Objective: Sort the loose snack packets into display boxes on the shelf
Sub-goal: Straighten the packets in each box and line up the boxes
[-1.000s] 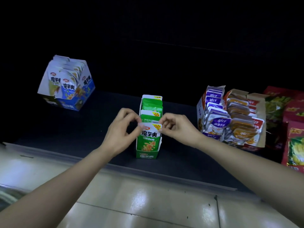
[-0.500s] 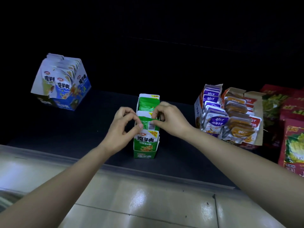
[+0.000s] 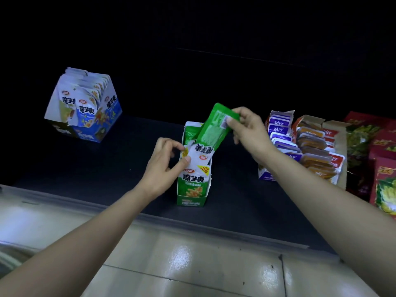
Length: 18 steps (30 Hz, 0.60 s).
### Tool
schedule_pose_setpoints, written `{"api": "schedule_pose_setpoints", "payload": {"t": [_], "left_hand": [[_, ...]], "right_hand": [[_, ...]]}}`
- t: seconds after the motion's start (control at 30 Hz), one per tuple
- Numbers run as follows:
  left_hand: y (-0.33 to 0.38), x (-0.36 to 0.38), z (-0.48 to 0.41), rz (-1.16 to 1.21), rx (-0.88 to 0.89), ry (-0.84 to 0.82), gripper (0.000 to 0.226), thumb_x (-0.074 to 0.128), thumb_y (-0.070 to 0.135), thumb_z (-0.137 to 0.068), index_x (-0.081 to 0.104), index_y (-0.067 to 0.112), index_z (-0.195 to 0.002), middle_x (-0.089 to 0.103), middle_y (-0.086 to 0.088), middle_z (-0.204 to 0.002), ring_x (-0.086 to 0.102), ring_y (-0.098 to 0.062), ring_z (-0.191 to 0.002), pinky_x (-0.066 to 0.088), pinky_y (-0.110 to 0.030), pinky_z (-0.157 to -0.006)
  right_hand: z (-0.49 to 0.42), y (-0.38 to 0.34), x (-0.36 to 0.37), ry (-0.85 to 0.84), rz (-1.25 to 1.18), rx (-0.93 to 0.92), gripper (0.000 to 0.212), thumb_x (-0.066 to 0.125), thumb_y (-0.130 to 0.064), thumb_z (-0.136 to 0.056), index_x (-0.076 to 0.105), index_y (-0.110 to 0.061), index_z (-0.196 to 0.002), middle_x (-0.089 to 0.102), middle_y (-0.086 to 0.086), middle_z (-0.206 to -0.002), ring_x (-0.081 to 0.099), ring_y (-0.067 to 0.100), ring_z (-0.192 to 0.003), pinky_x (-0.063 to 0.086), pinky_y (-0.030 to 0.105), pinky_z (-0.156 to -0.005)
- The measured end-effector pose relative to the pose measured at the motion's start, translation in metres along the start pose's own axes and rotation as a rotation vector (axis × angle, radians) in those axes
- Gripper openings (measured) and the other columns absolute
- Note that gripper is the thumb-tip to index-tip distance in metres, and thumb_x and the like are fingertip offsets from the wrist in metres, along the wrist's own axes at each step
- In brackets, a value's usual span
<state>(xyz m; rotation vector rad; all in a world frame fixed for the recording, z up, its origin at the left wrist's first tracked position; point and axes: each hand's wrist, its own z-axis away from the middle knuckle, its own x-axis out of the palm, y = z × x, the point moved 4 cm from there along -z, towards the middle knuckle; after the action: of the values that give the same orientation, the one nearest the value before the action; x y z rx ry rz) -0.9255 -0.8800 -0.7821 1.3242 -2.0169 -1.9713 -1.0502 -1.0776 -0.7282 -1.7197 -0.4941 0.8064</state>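
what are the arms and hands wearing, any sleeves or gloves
The left forearm and right forearm are bare to the frame edge, no sleeves showing. The left hand and right hand wear no gloves; no watch, bracelet or ring can be seen.

I count four display boxes: blue box [image 3: 111, 106], green box [image 3: 190, 200], purple box [image 3: 264, 175], orange box [image 3: 340, 144]. My hands are two, left hand [image 3: 162, 166] and right hand [image 3: 250, 131].

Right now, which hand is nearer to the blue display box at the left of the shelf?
Left. The left hand is at the green box, with the blue display box off to its left; the right hand is farther right, gripping a green packet.
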Motion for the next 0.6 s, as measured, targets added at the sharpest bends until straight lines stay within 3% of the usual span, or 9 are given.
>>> {"api": "schedule_pose_setpoints", "payload": {"t": [0.1,0.23,0.33,0.43,0.5,0.6], "left_hand": [[0.009,-0.005,-0.003,0.005,-0.027,0.148,0.021,0.059,0.041,-0.088,0.059,0.021,-0.085,0.054,0.011,-0.078,0.047,-0.005,-0.067,0.041,-0.026,-0.064],[0.030,-0.010,-0.011,0.105,-0.142,0.233,0.042,0.054,0.034,-0.098,0.070,0.017,-0.063,0.058,0.003,-0.049,0.047,-0.007,-0.047,0.040,-0.028,-0.056],[0.048,-0.003,-0.018,0.324,-0.256,0.104,0.048,0.043,0.041,-0.102,0.075,0.010,-0.085,0.069,-0.012,-0.062,0.050,-0.013,-0.043,0.039,-0.020,-0.048],[0.054,0.003,-0.024,0.546,-0.361,0.096,0.037,0.045,0.037,-0.101,0.066,0.007,-0.103,0.073,-0.017,-0.090,0.059,-0.021,-0.050,0.038,-0.021,-0.040],[0.055,0.007,-0.022,0.604,-0.378,0.117,0.020,0.055,0.028,-0.098,0.057,0.011,-0.108,0.067,-0.018,-0.108,0.067,-0.024,-0.067,0.051,-0.030,-0.052],[0.051,0.013,-0.016,0.688,-0.427,0.175,0.033,0.064,0.025,-0.093,0.043,0.017,-0.117,0.062,-0.013,-0.112,0.071,-0.025,-0.087,0.057,-0.045,-0.085]], "right_hand": [[0.002,0.006,-0.009,0.017,-0.329,0.066,0.011,0.047,-0.006,-0.101,0.055,-0.012,-0.098,0.066,0.001,-0.079,0.062,0.007,-0.062,0.053,0.024,-0.065],[0.006,0.015,-0.013,0.037,-0.705,0.147,0.014,0.043,-0.004,-0.100,0.055,-0.010,-0.098,0.069,0.006,-0.091,0.069,0.014,-0.081,0.055,0.028,-0.083],[0.009,0.016,-0.010,-0.005,-0.816,0.171,0.014,0.043,-0.002,-0.098,0.055,-0.009,-0.096,0.070,0.008,-0.092,0.070,0.017,-0.084,0.056,0.029,-0.085],[0.016,0.018,-0.001,-0.090,-0.873,0.260,0.016,0.041,0.000,-0.097,0.055,-0.007,-0.095,0.071,0.010,-0.092,0.070,0.021,-0.089,0.057,0.030,-0.083],[0.021,0.020,0.006,-0.120,-0.925,0.329,0.017,0.039,0.000,-0.097,0.054,-0.008,-0.092,0.072,0.010,-0.093,0.070,0.023,-0.093,0.058,0.031,-0.085],[0.026,0.019,0.013,-0.147,-0.981,0.373,0.018,0.039,0.000,-0.096,0.053,-0.008,-0.089,0.072,0.010,-0.093,0.071,0.023,-0.095,0.058,0.030,-0.083]]}}
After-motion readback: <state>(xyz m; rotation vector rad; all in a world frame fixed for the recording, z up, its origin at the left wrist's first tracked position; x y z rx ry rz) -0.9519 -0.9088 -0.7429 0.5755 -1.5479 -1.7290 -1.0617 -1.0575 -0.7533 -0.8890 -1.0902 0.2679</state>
